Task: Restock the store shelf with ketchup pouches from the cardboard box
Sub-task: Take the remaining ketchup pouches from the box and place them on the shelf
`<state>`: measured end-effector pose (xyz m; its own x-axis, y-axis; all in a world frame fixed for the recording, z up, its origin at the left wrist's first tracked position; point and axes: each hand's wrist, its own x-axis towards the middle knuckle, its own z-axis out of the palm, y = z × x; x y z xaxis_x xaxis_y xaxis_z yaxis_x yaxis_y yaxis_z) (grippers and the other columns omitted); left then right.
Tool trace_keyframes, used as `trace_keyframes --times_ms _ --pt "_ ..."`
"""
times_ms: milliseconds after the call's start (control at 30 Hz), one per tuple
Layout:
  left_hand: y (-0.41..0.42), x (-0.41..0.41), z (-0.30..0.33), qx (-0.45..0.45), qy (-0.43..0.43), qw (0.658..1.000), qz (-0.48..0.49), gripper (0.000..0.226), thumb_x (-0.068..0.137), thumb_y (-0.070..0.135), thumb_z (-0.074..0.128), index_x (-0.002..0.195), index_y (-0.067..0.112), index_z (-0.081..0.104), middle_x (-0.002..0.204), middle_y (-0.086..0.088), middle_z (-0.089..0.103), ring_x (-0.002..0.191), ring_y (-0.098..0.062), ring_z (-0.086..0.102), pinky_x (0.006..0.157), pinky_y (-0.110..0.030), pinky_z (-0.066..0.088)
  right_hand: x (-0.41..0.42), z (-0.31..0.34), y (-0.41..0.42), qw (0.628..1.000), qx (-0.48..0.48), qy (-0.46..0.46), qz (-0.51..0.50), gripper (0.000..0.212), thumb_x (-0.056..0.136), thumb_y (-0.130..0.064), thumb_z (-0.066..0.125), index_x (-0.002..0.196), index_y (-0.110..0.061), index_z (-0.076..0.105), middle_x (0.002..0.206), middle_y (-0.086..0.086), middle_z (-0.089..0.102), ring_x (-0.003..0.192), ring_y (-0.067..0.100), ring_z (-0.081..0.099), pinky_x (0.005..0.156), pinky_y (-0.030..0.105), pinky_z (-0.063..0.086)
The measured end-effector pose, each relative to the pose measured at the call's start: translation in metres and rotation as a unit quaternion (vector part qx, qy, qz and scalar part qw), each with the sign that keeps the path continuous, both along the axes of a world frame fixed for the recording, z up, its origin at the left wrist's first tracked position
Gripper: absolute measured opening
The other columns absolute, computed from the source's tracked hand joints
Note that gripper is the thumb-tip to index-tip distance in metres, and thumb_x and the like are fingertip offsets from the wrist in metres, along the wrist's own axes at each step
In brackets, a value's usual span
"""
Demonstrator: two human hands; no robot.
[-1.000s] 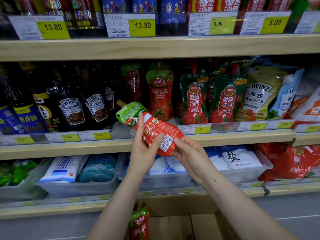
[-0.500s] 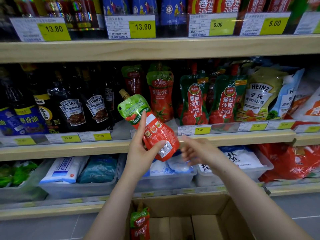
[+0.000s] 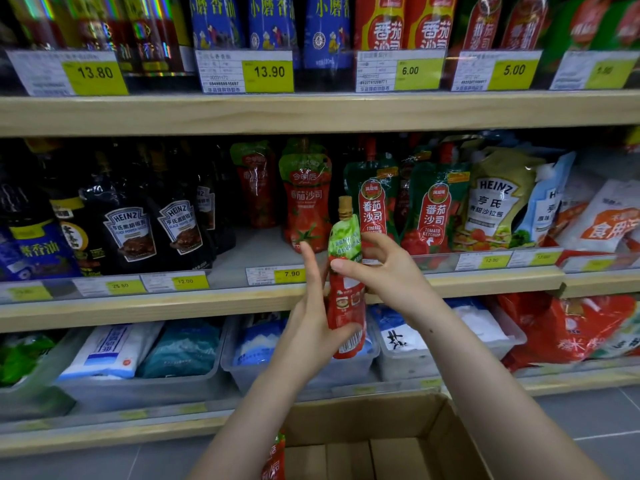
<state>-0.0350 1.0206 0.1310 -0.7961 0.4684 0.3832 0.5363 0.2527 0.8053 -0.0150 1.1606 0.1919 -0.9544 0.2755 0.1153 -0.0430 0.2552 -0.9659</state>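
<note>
I hold a ketchup pouch (image 3: 346, 292), red below, green on top with a tan cap, upright in front of the middle shelf (image 3: 138, 308). My left hand (image 3: 313, 323) grips its lower half from the left. My right hand (image 3: 384, 271) pinches its upper part from the right. Two matching pouches (image 3: 306, 199) stand on the shelf just behind. The cardboard box (image 3: 446, 431) sits open below, with one more pouch (image 3: 273, 459) at its left side.
Dark Heinz sauce pouches (image 3: 128, 230) fill the shelf's left; green-and-red ketchup pouches (image 3: 433, 209) and Heinz salad dressing (image 3: 495, 202) stand to the right. A bare shelf patch (image 3: 256, 244) lies in front of the matching pouches. Bins of salt bags (image 3: 180, 351) sit below.
The pouch has swung from tilted left to upright and shifted right. My right hand, off the pouch half a second ago, has risen and taken hold of its upper part.
</note>
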Motion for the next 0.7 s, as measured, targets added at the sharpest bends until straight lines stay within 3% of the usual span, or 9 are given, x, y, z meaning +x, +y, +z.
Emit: trace_keyframes --times_ms 67,133,200,267,333,400,467,600,700 --pt "0.0 0.0 0.0 -0.004 -0.001 1.0 0.005 0.13 0.074 0.021 0.077 0.129 0.054 -0.036 0.121 0.053 0.027 0.12 -0.012 0.054 0.09 -0.051 0.052 0.0 0.0 -0.001 1.0 -0.011 -0.001 -0.001 0.083 0.052 -0.052 0.08 0.124 -0.03 0.046 0.107 -0.017 0.056 0.1 0.0 0.056 0.083 0.027 0.051" --pt "0.003 0.0 -0.001 -0.013 0.007 1.0 0.017 0.131 0.073 0.021 0.078 0.13 0.052 -0.035 0.125 0.034 0.042 0.114 -0.019 0.059 0.085 -0.051 0.054 -0.002 -0.002 -0.006 1.0 0.011 0.007 -0.021 0.082 0.053 -0.05 0.08 0.123 -0.03 0.044 0.095 -0.027 0.052 0.087 -0.008 0.054 0.069 0.017 0.046" --pt "0.003 -0.001 -0.002 -0.01 0.005 1.0 0.016 0.131 0.071 0.023 0.08 0.132 0.053 -0.032 0.128 0.03 0.044 0.11 -0.016 0.062 0.084 -0.046 0.055 -0.003 -0.005 -0.009 0.998 0.023 0.024 -0.05 0.074 0.058 -0.044 0.079 0.122 -0.031 0.044 0.092 -0.027 0.052 0.084 -0.008 0.054 0.066 0.016 0.044" --pt "-0.002 -0.006 -0.002 0.009 -0.036 0.999 -0.011 0.127 0.065 0.032 0.082 0.137 0.055 -0.02 0.142 0.029 0.035 0.112 -0.007 0.058 0.085 -0.036 0.055 -0.002 -0.003 -0.006 0.998 0.019 0.041 -0.051 0.06 0.064 -0.036 0.075 0.117 -0.033 0.047 0.097 -0.023 0.057 0.086 -0.006 0.057 0.068 0.017 0.045" --pt "-0.009 -0.013 0.001 0.055 -0.11 0.991 -0.051 0.115 0.054 0.048 0.084 0.141 0.053 0.009 0.147 0.019 0.036 0.116 0.001 0.054 0.086 -0.028 0.054 0.001 0.001 0.002 0.998 0.005 0.056 -0.013 0.051 0.069 -0.028 0.072 0.115 -0.03 0.051 0.106 -0.015 0.062 0.094 -0.004 0.06 0.077 0.023 0.048" --pt "-0.015 -0.021 0.004 0.055 -0.147 0.984 -0.082 0.1 0.048 0.055 0.085 0.133 0.046 0.034 0.136 0.017 0.05 0.115 0.003 0.054 0.087 -0.025 0.052 0.003 0.003 0.011 0.997 -0.024 0.06 0.041 0.059 0.066 -0.027 0.07 0.123 -0.021 0.052 0.116 -0.005 0.063 0.106 0.008 0.06 0.086 0.033 0.051" --pt "-0.017 -0.025 0.005 0.034 -0.141 0.985 -0.089 0.085 0.048 0.052 0.086 0.125 0.044 0.049 0.12 0.015 0.063 0.111 -0.006 0.06 0.089 -0.028 0.053 0.005 0.003 0.015 0.992 -0.064 0.064 0.091 0.069 0.061 -0.032 0.069 0.126 -0.018 0.051 0.123 0.001 0.062 0.113 0.017 0.058 0.087 0.037 0.052" --pt "-0.011 -0.022 0.007 0.053 -0.13 0.988 -0.056 0.1 0.045 0.049 0.087 0.133 0.044 0.04 0.128 0.01 0.054 0.11 -0.013 0.06 0.087 -0.039 0.055 0.004 -0.001 0.012 0.982 -0.082 0.081 0.151 0.057 0.07 -0.019 0.062 0.126 -0.022 0.051 0.125 -0.001 0.061 0.117 0.018 0.057 0.092 0.036 0.049" --pt "-0.013 -0.023 0.009 0.045 -0.13 0.987 -0.081 0.08 0.048 0.05 0.086 0.119 0.05 0.049 0.124 0.008 0.058 0.111 -0.013 0.059 0.09 -0.04 0.053 0.003 -0.001 0.009 0.974 -0.112 0.095 0.174 0.052 0.073 -0.01 0.056 0.124 -0.017 0.053 0.122 0.004 0.063 0.113 0.02 0.059 0.091 0.036 0.05"
